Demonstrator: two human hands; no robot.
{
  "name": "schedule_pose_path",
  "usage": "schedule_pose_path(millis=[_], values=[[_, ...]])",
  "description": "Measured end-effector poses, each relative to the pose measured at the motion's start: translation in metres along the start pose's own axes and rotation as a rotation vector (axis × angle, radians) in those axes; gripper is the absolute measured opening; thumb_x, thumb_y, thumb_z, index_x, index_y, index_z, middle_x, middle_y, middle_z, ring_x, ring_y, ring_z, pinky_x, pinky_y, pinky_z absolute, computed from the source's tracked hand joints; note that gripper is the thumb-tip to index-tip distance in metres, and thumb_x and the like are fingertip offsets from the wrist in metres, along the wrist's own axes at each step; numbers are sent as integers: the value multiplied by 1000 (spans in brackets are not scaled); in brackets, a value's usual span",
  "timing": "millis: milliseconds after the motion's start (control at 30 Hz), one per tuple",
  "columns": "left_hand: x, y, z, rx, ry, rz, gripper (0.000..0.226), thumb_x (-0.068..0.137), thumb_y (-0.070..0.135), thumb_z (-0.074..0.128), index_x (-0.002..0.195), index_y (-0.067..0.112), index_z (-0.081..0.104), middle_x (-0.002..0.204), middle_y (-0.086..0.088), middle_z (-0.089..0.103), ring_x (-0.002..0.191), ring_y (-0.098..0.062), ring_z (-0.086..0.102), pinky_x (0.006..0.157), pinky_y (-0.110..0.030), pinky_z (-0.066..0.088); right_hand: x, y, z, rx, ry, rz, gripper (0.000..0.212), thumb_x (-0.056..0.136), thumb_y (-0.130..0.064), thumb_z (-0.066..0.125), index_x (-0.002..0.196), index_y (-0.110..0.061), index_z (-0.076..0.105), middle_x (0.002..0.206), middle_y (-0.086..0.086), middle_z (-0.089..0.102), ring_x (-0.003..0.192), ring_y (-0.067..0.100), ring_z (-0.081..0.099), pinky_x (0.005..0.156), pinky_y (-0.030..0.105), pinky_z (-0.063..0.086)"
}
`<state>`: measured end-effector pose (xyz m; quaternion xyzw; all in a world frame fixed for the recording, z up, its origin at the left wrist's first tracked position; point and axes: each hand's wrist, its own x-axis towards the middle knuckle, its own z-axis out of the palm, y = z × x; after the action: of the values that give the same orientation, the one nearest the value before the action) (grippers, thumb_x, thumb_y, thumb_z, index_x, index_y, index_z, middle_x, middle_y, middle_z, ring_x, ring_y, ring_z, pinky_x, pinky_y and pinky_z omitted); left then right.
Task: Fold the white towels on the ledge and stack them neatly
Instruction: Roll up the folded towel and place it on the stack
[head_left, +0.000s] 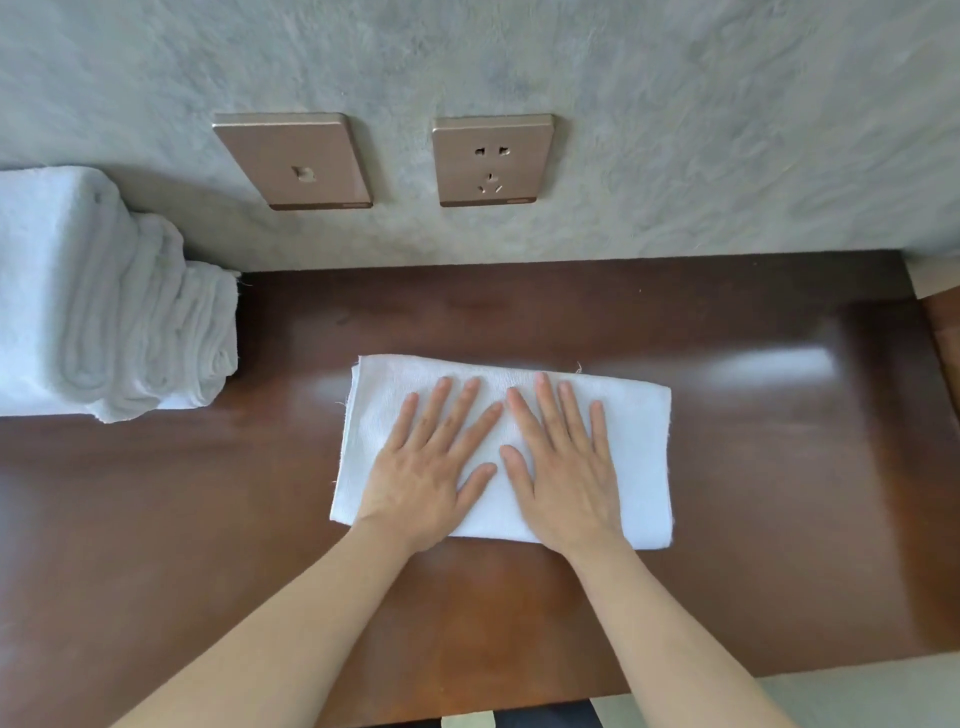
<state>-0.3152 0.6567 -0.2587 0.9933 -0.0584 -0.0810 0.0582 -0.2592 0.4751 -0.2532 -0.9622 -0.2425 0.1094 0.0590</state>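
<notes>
A white towel (639, 457), folded into a wide rectangle, lies flat on the dark brown wooden ledge (208, 519) at the centre. Both my hands lie on it side by side with fingers straight and spread. My left hand (431, 467) presses its left half and my right hand (563, 467) presses its middle. The towel's right end shows uncovered. At the far left, against the wall, stands a tall stack of folded white towels (104, 301) with their folded edges facing right.
A grey textured wall (675, 130) rises behind the ledge, with two bronze plates: a switch plate (293, 161) and a power socket (491, 160). The ledge's right edge (930, 332) and front edge (779, 670) are in view, with floor below.
</notes>
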Motion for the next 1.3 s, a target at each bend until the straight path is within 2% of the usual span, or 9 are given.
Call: schedule_pose_path(millis=[200, 300, 400, 500, 600, 833, 1067, 1200, 1300], values=[[-23, -30, -6, -179, 59, -465, 60, 105, 55, 23, 160, 34, 13, 169, 4, 1, 155, -28, 6, 123, -48, 13, -16, 48, -5, -4, 42, 284, 62, 103, -52, 14, 160, -29, 11, 169, 3, 2, 156, 19, 0, 124, 50, 8], [-24, -22, -22, -528, 273, -688, 52, 101, 38, 53, 150, 26, 40, 163, -3, 25, 140, -29, 28, 115, -47, 28, -12, 38, -12, 120, 168, 429, 55, 105, -41, 36, 155, -20, 29, 166, 11, 16, 150, 29, 20, 105, 52, 29], [-14, -11, -45, -840, 399, -895, 52, 98, 36, 61, 143, 19, 43, 144, 2, 45, 126, -17, 43, 100, -31, 36, -6, 31, -24, 386, 286, 705, 57, 101, -33, 51, 152, -16, 31, 144, 21, 37, 123, 43, 40, 98, 54, 35], [-3, -6, -67, -1024, 284, -1162, 60, 91, 47, 67, 137, 17, 42, 126, 3, 52, 112, -18, 52, 85, -31, 37, 2, 30, -41, 627, 239, 871, 57, 102, -34, 51, 148, -13, 26, 131, 25, 47, 116, 47, 49, 96, 54, 42], [-2, -6, -77, -1091, 97, -1281, 67, 84, 54, 72, 131, 15, 44, 114, 2, 54, 100, -24, 54, 80, -35, 40, 5, 36, -55, 562, 62, 847, 45, 105, -37, 42, 133, -2, 38, 118, 24, 63, 113, 45, 56, 91, 48, 45], [-35, -13, -108, -1365, -58, -1143, 68, 74, 54, 83, 119, 9, 61, 113, -2, 69, 101, -21, 67, 87, -37, 53, -14, 20, -119, 574, 84, 575, 26, 107, -31, 37, 121, -10, 42, 117, 14, 60, 101, 42, 59, 73, 39, 36], [-99, -34, -187, -1425, 265, -876, 30, 90, 48, 69, 116, 32, 68, 109, 11, 74, 103, -8, 69, 82, -25, 52, -9, -40, -187, 683, 219, 419, 30, 107, -32, 37, 125, -9, 45, 125, 13, 56, 107, 38, 57, 81, 41, 43], [-125, -84, -225, -1327, 437, -848, 12, 91, 41, 70, 101, 35, 67, 91, 16, 75, 87, -3, 70, 72, -25, 52, 12, -91, -213, 689, 252, 312, 29, 107, -34, 37, 123, -11, 44, 123, 11, 57, 105, 36, 56, 77, 37, 38], [-150, -145, -244, -1276, 590, -876, 26, 88, 39, 76, 107, 27, 63, 102, 6, 71, 92, -11, 69, 75, -29, 53, 28, -146, -225, 675, 257, 234, 29, 106, -36, 37, 123, -14, 45, 119, 8, 57, 103, 35, 56, 76, 38, 37]])
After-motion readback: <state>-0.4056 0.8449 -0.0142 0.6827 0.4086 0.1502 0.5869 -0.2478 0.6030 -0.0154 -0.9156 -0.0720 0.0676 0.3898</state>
